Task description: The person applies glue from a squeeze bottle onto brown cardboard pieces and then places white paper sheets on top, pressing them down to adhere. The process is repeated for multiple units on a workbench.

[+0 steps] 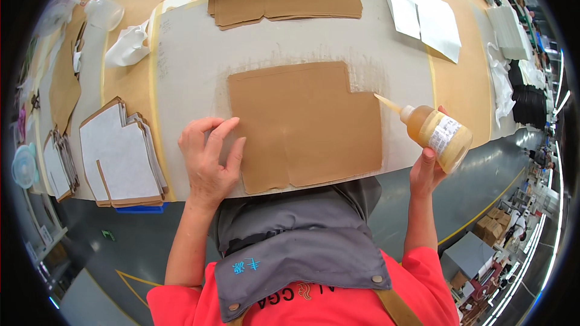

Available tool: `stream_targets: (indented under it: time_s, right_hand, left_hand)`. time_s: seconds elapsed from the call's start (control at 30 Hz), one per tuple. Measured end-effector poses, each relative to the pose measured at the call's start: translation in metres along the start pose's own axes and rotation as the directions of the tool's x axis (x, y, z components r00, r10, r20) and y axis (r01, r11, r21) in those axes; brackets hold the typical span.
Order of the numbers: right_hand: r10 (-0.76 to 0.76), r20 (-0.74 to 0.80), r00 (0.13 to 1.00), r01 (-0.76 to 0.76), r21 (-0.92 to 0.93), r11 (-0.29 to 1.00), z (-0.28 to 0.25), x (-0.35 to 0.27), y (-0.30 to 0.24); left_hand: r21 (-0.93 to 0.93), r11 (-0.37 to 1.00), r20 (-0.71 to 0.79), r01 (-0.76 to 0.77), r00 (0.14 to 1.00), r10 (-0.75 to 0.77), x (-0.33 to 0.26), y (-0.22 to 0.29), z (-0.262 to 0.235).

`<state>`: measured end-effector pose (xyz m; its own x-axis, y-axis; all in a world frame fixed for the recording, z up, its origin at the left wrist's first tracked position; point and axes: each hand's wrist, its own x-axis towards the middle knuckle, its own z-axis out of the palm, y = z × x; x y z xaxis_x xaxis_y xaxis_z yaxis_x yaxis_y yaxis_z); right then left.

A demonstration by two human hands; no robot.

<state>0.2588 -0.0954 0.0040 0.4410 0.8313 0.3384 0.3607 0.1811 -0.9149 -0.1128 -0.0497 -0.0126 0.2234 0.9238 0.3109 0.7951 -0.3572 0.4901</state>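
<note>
- Two bare hands are working over a grey mat [193, 48].
- Left hand [208, 160], fingers spread flat, is pressing the brown notched sheet's [305, 127] left edge.
- Right hand [426, 166] is gripping a glue bottle [436, 133], its nozzle touching the sheet's right edge.
- Gluing appears barely begun; no glue is visible on the sheet.

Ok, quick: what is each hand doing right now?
Left hand: open, flat on the left edge of the brown cut piece.
Right hand: closed around the glue bottle.
</note>
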Motion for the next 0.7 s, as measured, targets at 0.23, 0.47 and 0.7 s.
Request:
stream_targets:
  time_s: [0.23,0.47,0.7]
  right_hand:
    - [0.005,0.003,1.000,-0.005,0.042,0.999,-0.016,-0.015,-0.006]
    - [0.040,-0.005,0.999,-0.040,0.047,0.998,-0.038,-0.042,-0.012]
    - [0.088,-0.039,0.995,-0.085,0.087,0.993,-0.056,-0.074,-0.020]
  left_hand:
    - [0.005,1.000,-0.019,-0.002,1.000,0.002,-0.001,0.001,0.001]
    - [-0.029,1.000,-0.033,0.003,0.999,-0.004,-0.003,-0.003,0.003]
    - [-0.046,0.999,-0.060,0.027,0.998,-0.030,-0.005,-0.002,0.003]
